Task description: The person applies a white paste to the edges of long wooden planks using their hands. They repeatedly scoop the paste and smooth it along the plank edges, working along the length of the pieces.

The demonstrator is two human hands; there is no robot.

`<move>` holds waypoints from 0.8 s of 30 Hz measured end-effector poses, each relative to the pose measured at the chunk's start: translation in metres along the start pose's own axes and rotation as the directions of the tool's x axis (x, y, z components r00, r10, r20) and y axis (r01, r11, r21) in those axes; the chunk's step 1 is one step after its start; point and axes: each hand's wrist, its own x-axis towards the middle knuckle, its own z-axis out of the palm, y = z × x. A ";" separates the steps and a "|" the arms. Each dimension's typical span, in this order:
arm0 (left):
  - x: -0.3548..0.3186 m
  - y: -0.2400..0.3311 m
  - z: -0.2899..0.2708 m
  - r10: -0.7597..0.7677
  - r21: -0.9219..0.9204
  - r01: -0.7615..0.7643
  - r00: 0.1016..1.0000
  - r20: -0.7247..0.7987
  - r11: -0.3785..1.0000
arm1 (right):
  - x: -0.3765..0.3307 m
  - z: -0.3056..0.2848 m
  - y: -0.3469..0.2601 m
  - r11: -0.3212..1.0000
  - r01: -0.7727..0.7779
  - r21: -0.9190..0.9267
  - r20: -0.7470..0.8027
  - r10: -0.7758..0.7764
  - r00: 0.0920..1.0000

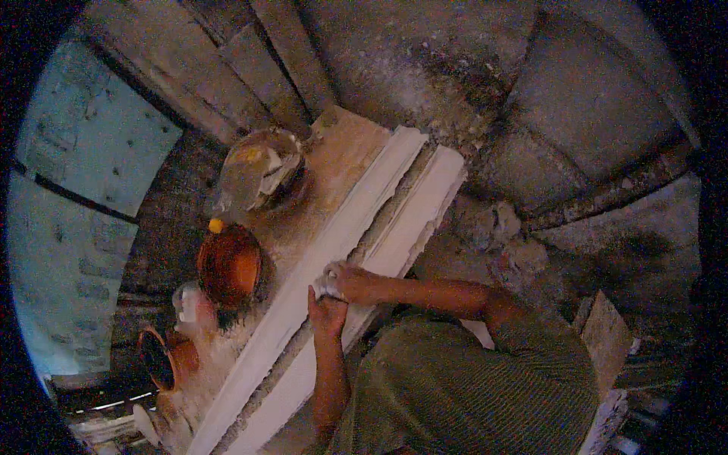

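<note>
Both hands meet over the middle of two long white mouldings, which look like plaster. A small crumpled white wad [326,287], perhaps a rag, is between them; its kind is hard to make out. My right hand [350,281] closes over it from the right, fingers curled. My left hand [327,312] comes up from below, thumb raised, its fingers against the same wad. Under the hands lie the left moulding [315,262] and the right moulding [409,220], side by side and slanting, with a rough dark gap between them.
The mouldings rest on a dusty wooden board [334,163]. Along its left side stand a large crusted basin [292,178], an orange-brown bowl [208,258], a clear container [189,303] and a tipped orange-brown pot [182,356]. Pale rubble [523,258] lies on the right.
</note>
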 end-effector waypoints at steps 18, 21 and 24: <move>0.037 0.049 0.094 0.254 -0.257 -0.237 0.967 0.035 0.937 | -0.139 -0.139 0.442 0.550 -0.722 -0.420 -0.497 0.526 0.690; 0.022 0.068 0.054 0.251 -0.207 -0.238 0.967 0.041 0.949 | -0.097 -0.090 0.389 0.615 -0.621 -0.486 -0.435 0.446 0.782; -0.048 0.060 -0.027 0.302 -0.237 -0.324 0.945 -0.126 0.916 | -0.100 -0.004 0.240 0.744 -0.650 -0.154 -0.443 0.536 0.719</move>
